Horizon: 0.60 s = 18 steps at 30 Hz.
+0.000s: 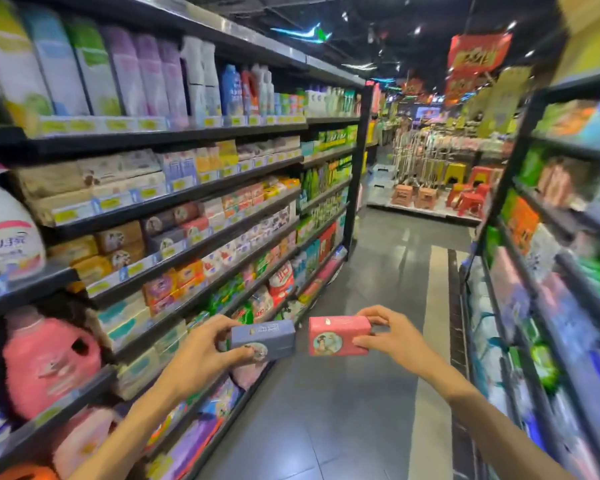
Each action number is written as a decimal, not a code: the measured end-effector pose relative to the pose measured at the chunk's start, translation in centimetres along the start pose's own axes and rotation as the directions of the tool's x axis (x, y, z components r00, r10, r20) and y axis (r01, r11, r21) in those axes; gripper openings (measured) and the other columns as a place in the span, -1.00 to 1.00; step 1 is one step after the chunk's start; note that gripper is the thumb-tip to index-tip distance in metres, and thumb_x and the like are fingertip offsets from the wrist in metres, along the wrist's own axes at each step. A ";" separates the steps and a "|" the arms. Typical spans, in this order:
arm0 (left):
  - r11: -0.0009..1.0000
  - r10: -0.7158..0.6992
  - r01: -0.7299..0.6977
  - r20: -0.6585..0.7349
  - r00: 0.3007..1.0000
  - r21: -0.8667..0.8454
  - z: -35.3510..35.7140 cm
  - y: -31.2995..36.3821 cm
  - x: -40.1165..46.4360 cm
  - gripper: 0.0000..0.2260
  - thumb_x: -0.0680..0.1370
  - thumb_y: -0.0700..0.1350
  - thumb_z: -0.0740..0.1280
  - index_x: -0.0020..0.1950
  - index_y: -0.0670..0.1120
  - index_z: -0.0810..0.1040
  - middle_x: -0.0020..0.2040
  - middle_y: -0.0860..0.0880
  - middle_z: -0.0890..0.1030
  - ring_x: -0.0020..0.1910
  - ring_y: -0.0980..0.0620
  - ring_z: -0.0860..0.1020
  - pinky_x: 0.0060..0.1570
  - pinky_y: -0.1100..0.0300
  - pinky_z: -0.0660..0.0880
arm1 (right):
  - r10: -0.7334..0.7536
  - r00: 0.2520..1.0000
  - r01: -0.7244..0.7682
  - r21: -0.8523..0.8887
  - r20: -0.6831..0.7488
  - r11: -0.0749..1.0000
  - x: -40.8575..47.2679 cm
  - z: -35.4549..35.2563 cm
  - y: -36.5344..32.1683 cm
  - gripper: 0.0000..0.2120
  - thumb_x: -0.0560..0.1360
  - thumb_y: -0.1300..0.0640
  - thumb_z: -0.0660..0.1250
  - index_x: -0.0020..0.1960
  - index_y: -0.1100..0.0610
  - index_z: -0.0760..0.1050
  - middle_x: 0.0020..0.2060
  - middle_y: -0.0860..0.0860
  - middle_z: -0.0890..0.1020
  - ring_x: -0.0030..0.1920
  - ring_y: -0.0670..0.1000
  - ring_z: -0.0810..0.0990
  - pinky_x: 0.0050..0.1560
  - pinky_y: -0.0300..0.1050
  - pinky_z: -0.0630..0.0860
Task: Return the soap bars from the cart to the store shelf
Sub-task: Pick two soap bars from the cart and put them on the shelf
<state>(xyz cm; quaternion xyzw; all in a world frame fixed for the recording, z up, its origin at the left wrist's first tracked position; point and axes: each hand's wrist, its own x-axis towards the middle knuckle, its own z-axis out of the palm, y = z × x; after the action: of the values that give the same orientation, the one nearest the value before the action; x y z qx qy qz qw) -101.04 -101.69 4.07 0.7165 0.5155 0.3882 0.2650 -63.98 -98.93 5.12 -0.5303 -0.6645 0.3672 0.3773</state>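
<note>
**Inspector A:** Where were the soap bars at the time of observation?

**Inspector B:** Both were held out over the aisle floor (pixel 343 410). The left hand (pixel 201 355) gripped a blue-grey soap box (pixel 264 339) by its left end, thumb under the front face, fingers curled over the top. The right hand (pixel 385 332) pinched a pink soap box (pixel 338 336) at its right end.

**Inspector A:** Relation between the two boxes?

**Inspector B:** Side by side, level, a narrow gap between them, not touching. The store shelf (pixel 187 199) with boxed soaps stood to the left, apart from both hands. The cart was not visible.
</note>
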 end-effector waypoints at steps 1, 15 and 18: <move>1.000 0.009 -0.009 0.003 1.000 -0.009 0.3 -0.4 2.1 -0.59 0.32 0.31 0.54 0.04 0.16 0.60 -0.03 0.11 0.63 -0.05 0.11 0.62 -0.01 -0.06 0.56 | 0.003 1.000 -0.003 -0.006 -0.009 1.000 1.7 -0.7 0.4 -0.63 0.34 0.30 0.58 0.09 0.12 0.56 -0.06 0.00 0.71 -0.08 -0.15 0.66 -0.12 -0.35 0.53; 0.999 0.012 -0.008 -0.096 0.995 0.046 -3.0 -8.7 29.3 -0.69 0.38 0.14 0.57 0.07 0.15 0.63 0.01 0.12 0.62 0.01 0.15 0.59 0.03 0.04 0.54 | -0.108 0.994 0.107 0.047 0.029 0.993 32.7 -1.9 1.0 -0.62 0.37 0.30 0.55 0.13 0.11 0.56 0.00 0.05 0.70 0.02 0.04 0.69 0.00 -0.11 0.62; 0.998 -0.050 0.053 -0.149 0.988 0.021 -4.7 -10.9 32.2 -0.64 0.36 0.14 0.59 0.09 0.13 0.63 0.02 0.09 0.61 -0.01 0.10 0.63 0.03 -0.06 0.57 | -0.151 0.983 0.146 0.061 0.100 0.987 40.1 -0.1 1.0 -0.62 0.37 0.29 0.55 0.13 0.10 0.56 0.01 0.05 0.70 0.04 0.09 0.68 -0.01 -0.02 0.62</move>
<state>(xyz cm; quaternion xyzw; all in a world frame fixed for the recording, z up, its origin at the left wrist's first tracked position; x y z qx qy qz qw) -105.40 -67.79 7.27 0.6751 0.5569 0.4273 0.2269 -69.61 -59.41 8.77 -0.4489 -0.7109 0.3831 0.3825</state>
